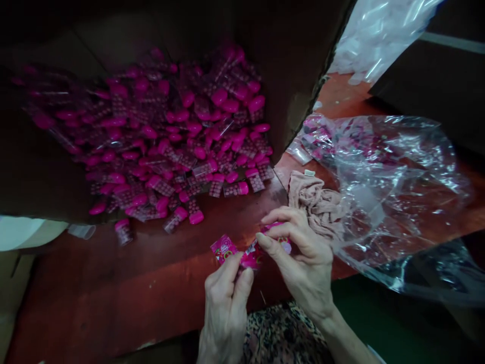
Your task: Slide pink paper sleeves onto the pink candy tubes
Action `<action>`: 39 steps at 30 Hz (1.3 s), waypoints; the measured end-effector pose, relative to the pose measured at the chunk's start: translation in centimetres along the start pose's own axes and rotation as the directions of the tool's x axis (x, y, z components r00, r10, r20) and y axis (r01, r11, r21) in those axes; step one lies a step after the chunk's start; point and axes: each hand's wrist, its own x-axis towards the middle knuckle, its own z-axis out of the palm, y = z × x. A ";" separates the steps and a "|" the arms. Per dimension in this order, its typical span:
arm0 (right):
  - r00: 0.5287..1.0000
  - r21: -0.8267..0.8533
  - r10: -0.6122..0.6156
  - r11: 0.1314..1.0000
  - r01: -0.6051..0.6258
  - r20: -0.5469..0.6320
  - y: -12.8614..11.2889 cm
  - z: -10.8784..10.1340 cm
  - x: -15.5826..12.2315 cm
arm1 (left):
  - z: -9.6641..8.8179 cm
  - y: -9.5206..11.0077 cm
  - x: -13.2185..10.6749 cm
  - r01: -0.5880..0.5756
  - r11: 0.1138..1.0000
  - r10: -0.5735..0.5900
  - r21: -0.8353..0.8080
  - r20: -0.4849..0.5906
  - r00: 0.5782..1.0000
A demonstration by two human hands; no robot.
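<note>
My left hand (224, 303) pinches the near end of a small pink printed label strip (224, 248) low in the middle of the view. My right hand (303, 258) is curled around a small pink-capped tube (282, 245) and also grips the other end of the strip; most of the tube is hidden by the fingers. Both hands hover over the red-brown tabletop (113, 283), just in front of a big pile of pink-capped clear tubes (170, 141).
The pile spills out of a dark cardboard box (295, 76) lying open toward me. A beige crumpled cloth (316, 205) lies right of my hands. A large clear plastic bag (397, 187) holds more pink pieces. Another white plastic bag (379, 35) sits at top right.
</note>
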 end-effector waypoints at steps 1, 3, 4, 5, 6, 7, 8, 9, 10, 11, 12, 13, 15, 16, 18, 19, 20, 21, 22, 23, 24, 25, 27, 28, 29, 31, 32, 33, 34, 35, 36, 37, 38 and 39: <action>0.998 0.061 0.058 0.997 -0.057 -0.010 0.1 0.1 -0.3 | 0.1 0.0 -0.2 0.017 1.000 -0.017 -0.022 -0.020 1.000; 0.979 0.225 0.205 0.954 -0.200 0.003 0.3 0.1 -0.5 | 0.3 -0.2 -0.5 0.068 0.995 -0.072 -0.068 -0.060 0.996; 0.961 0.319 0.276 0.910 -0.264 0.007 0.4 -0.1 -0.4 | 0.3 -0.4 -0.7 0.106 0.990 -0.111 -0.096 -0.052 0.992; 0.946 0.406 0.325 0.865 -0.294 -0.008 0.4 -0.4 -0.2 | 0.3 -0.6 -0.9 0.159 0.978 -0.163 -0.134 -0.018 0.986; 0.934 0.474 0.355 0.829 -0.296 -0.037 0.4 -0.7 0.1 | 0.3 -0.8 -1.0 0.219 0.959 -0.218 -0.180 0.027 0.976; 0.928 0.507 0.363 0.817 -0.273 -0.085 0.4 -1.0 0.3 | 0.4 -1.1 -1.1 0.276 0.933 -0.266 -0.230 0.072 0.961; 0.928 0.507 0.350 0.827 -0.242 -0.128 0.2 -1.3 0.5 | 0.4 -1.2 -1.1 0.322 0.903 -0.304 -0.283 0.107 0.947; 0.934 0.485 0.337 0.840 -0.242 -0.117 0.1 -1.5 0.6 | 0.4 -1.3 -1.1 0.350 0.875 -0.326 -0.334 0.127 0.937; 0.939 0.471 0.336 0.842 -0.264 -0.073 0.0 -1.5 0.6 | 0.4 -1.3 -1.0 0.356 0.855 -0.332 -0.377 0.129 0.935; 0.942 0.468 0.334 0.837 -0.284 -0.026 0.0 -1.4 0.6 | 0.5 -1.3 -0.9 0.346 0.844 -0.323 -0.410 0.127 0.938; 0.943 0.473 0.332 0.830 -0.297 0.010 0.0 -1.2 0.5 | 0.5 -1.3 -0.8 0.334 0.836 -0.311 -0.434 0.126 0.942; 0.943 0.481 0.332 0.822 -0.306 0.034 0.2 -0.8 0.4 | 0.5 -1.3 -0.6 0.328 0.828 -0.303 -0.455 0.129 0.944; 0.942 0.487 0.332 0.817 -0.310 0.043 0.6 -0.1 0.4 | 0.6 -1.3 -0.3 0.323 0.809 -0.301 -0.491 0.127 0.945; 0.939 0.484 0.340 0.815 -0.319 0.047 1.0 0.1 0.4 | 0.6 -1.5 -0.2 0.326 0.797 -0.307 -0.508 0.123 0.944; 0.928 0.470 0.366 0.810 -0.352 0.064 1.5 0.4 0.5 | 0.7 -1.8 0.0 0.330 0.771 -0.319 -0.545 0.117 0.940; 0.919 0.457 0.384 0.805 -0.378 0.085 1.7 0.5 0.6 | 0.7 -2.0 0.1 0.330 0.757 -0.321 -0.564 0.118 0.940; 0.909 0.441 0.402 0.800 -0.407 0.109 1.9 0.5 0.6 | 0.8 -2.2 0.2 0.328 0.743 -0.321 -0.583 0.119 0.940; 0.899 0.423 0.418 0.797 -0.431 0.129 2.0 0.5 0.6 | 0.8 -2.4 0.3 0.325 0.728 -0.322 -0.603 0.118 0.939; 0.891 0.410 0.429 0.794 -0.449 0.146 2.2 0.5 0.6 | 0.9 -2.5 0.5 0.323 0.714 -0.325 -0.622 0.115 0.939; 0.883 0.405 0.441 0.787 -0.466 0.160 2.3 0.6 0.5 | 0.9 -2.6 0.6 0.320 0.701 -0.330 -0.638 0.108 0.938; 0.876 0.408 0.452 0.777 -0.480 0.170 2.5 0.6 0.5 | 1.0 -2.8 0.8 0.316 0.691 -0.335 -0.651 0.099 0.937; 0.867 0.420 0.464 0.761 -0.494 0.179 2.6 0.8 0.5 | 1.0 -2.9 1.0 0.311 0.683 -0.342 -0.660 0.088 0.936; 0.844 0.451 0.498 0.717 -0.531 0.202 2.8 1.0 0.6 | 1.0 -3.1 1.5 0.301 0.676 -0.350 -0.673 0.067 0.934; 0.831 0.462 0.513 0.696 -0.550 0.215 2.9 0.9 0.6 | 1.0 -3.1 1.7 0.294 0.675 -0.349 -0.677 0.057 0.935; 0.820 0.467 0.525 0.680 -0.565 0.229 2.9 0.8 0.6 | 1.0 -3.2 1.9 0.285 0.676 -0.346 -0.679 0.049 0.937; 0.801 0.445 0.534 0.669 -0.595 0.269 2.8 -0.3 0.3 | 0.9 -3.2 2.1 0.269 0.682 -0.336 -0.681 0.036 0.941; 0.792 0.413 0.529 0.676 -0.610 0.304 2.9 -1.1 -0.2 | 0.8 -3.2 2.3 0.261 0.682 -0.331 -0.683 0.031 0.943; 0.781 0.375 0.520 0.686 -0.623 0.346 3.0 -2.2 -1.1 | 0.8 -3.1 2.3 0.258 0.681 -0.328 -0.686 0.029 0.944; 0.768 0.324 0.502 0.707 -0.629 0.397 3.4 -3.5 -2.3 | 0.7 -3.1 2.4 0.257 0.676 -0.328 -0.690 0.030 0.944; 0.738 0.261 0.485 0.722 -0.640 0.469 4.1 -5.0 -3.8 | 0.7 -3.1 2.5 0.260 0.669 -0.329 -0.696 0.036 0.944; 0.749 0.239 0.490 0.741 -0.628 0.446 4.9 -6.5 -5.7 | 0.7 -3.1 2.5 0.266 0.659 -0.332 -0.703 0.045 0.942; 0.768 0.225 0.514 0.754 -0.617 0.382 6.0 -8.0 -7.8 | 0.7 -3.1 2.6 0.273 0.648 -0.334 -0.711 0.057 0.941; 0.797 0.168 0.548 0.786 -0.595 0.255 7.1 -9.6 -9.8 | 0.8 -3.1 2.7 0.281 0.634 -0.338 -0.720 0.068 0.939; 0.841 0.023 0.537 0.842 -0.539 0.074 8.2 -11.0 -11.8 | 0.8 -3.1 2.7 0.290 0.620 -0.342 -0.729 0.082 0.936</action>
